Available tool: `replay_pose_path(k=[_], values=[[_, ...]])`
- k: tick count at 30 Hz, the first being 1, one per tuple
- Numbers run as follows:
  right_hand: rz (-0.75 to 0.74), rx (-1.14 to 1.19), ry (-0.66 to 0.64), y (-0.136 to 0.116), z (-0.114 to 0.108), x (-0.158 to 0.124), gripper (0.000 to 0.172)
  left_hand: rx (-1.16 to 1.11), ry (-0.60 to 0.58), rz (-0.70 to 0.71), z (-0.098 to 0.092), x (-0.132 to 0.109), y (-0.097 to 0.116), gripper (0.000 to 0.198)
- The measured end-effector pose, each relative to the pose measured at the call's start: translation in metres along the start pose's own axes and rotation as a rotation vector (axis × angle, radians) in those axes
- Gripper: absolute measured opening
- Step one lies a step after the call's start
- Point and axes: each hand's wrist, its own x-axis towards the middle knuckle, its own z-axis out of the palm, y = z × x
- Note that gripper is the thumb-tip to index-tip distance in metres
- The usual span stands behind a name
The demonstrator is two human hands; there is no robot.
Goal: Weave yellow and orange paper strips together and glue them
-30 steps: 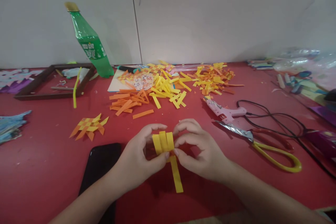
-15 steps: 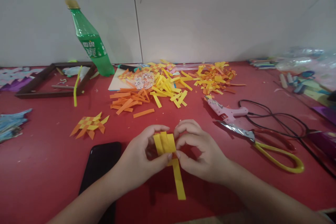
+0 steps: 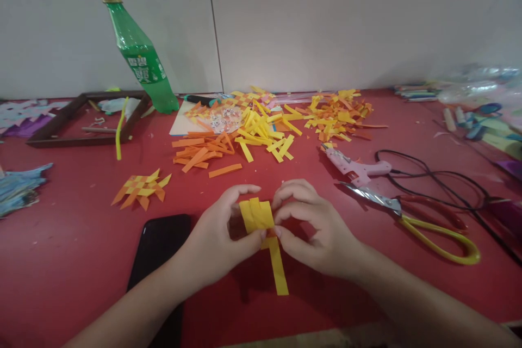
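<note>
Above the red table, a small woven piece of yellow paper strips (image 3: 258, 214) with a bit of orange is held between both hands. My left hand (image 3: 232, 228) pinches it from the left, thumb across its front. My right hand (image 3: 310, 228) grips its right edge between thumb and fingertips, the other fingers curled. One long yellow strip (image 3: 278, 269) hangs down from the piece. A woven orange and yellow paper piece (image 3: 142, 188) with pointed ends lies to the left. Beyond the hands are piles of orange strips (image 3: 202, 151) and yellow strips (image 3: 261, 128).
A black phone (image 3: 161, 244) lies by my left forearm. On the right are scissors (image 3: 408, 220), a pink glue gun (image 3: 356, 167) and its black cord. A green bottle (image 3: 142, 60) and a brown frame (image 3: 73, 143) stand at the back left. More strips (image 3: 338, 114) are heaped near the wall.
The top ends of the yellow strips now lie flatter and closer together. Both hands keep their pinch on the woven piece. The whole view has shifted slightly.
</note>
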Motion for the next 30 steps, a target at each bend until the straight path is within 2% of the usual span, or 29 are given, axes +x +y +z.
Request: replay_pose_path(k=[9,21,30], values=[[0.018,-0.049,0.000,0.0017,-0.0010,0.0012,0.007,-0.068,0.020,-0.049,-0.0005,0.0024,-0.0012,0.056],[0.066,0.012,-0.052,0.0012,-0.0014,0.0001,0.008,-0.092,0.002,-0.031,-0.0003,0.0029,-0.0035,0.049],[0.029,0.034,-0.038,0.0024,0.0018,-0.0007,0.008,-0.022,-0.023,0.009,0.0007,0.0019,-0.0033,0.045]])
